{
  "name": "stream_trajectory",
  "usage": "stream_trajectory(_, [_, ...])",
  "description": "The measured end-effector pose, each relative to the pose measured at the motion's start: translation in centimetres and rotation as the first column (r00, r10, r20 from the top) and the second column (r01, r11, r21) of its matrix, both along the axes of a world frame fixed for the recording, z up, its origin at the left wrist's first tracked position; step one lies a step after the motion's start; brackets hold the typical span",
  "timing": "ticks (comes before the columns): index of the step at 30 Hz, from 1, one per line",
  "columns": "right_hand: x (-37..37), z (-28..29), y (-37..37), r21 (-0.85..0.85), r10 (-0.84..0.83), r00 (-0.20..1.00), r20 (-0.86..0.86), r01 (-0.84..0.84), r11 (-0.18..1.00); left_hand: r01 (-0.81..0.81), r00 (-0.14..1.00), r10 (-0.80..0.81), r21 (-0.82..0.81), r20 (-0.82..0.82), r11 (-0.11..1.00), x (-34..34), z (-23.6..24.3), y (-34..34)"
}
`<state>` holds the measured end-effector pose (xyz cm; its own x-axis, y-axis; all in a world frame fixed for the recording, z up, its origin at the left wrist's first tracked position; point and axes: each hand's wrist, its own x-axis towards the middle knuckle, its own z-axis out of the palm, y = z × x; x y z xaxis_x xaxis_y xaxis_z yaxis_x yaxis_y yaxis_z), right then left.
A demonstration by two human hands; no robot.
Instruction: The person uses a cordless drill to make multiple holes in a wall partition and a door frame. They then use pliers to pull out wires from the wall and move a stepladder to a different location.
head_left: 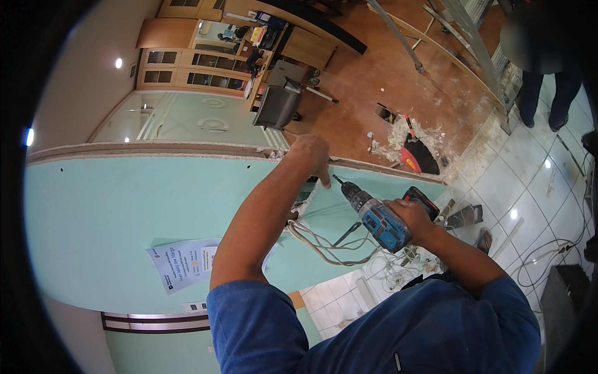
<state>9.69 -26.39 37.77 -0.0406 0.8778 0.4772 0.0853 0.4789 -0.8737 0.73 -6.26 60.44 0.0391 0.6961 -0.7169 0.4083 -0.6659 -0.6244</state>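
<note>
My right hand (408, 218) grips a blue-and-grey cordless drill (383, 225), its thin bit angled up and left toward the top of a pale mint wall panel (124, 218). My left hand (311, 156) is curled on the panel's rough top edge (199, 149), thumb pointing down beside the drill bit. Under the left hand is a dark ragged opening (305, 196), partly hidden by my forearm, with loose white and grey cables (330, 254) hanging out. A printed paper sheet (174, 268) is on the panel at lower left.
Beyond the panel are a grey chair (277, 103), wooden cabinets (193, 71), a metal ladder (467, 47) and a red-and-black dustpan (417, 156) among white debris. Another person (548, 93) stands at right on white tiles, where cables (548, 243) and a grey case (560, 299) lie.
</note>
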Motion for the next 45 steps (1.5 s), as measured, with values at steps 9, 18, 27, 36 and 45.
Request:
stream_trajectory(9, [-0.2,1.5,-0.6,-0.009,-0.023,0.968,0.252,0.027,1.0,0.026,0.999,-0.026,-0.002,-0.025,1.0,0.3,-0.2,0.1])
stream_trajectory(18, [-0.4,2.3,-0.8,-0.081,0.017,0.966,0.259,0.004,0.997,0.014,1.0,-0.014,0.006,-0.017,1.0,-0.3,-0.6,0.5])
stream_trajectory(27, [-0.7,2.8,-1.1,-0.116,0.028,0.962,0.271,0.004,0.993,0.08,0.997,-0.08,-0.015,-0.001,0.997,-1.2,-1.2,1.1])
stream_trajectory(36, [-0.8,3.0,-1.3,-0.125,0.023,0.962,0.273,0.011,0.992,0.031,0.999,-0.032,0.023,0.04,0.999,-0.8,-0.6,0.2])
stream_trajectory(45, [-0.1,2.4,-1.8,-0.045,-0.085,0.978,0.188,0.095,0.994,0.052,0.998,-0.05,0.064,-0.023,0.997,-0.4,0.1,-0.7])
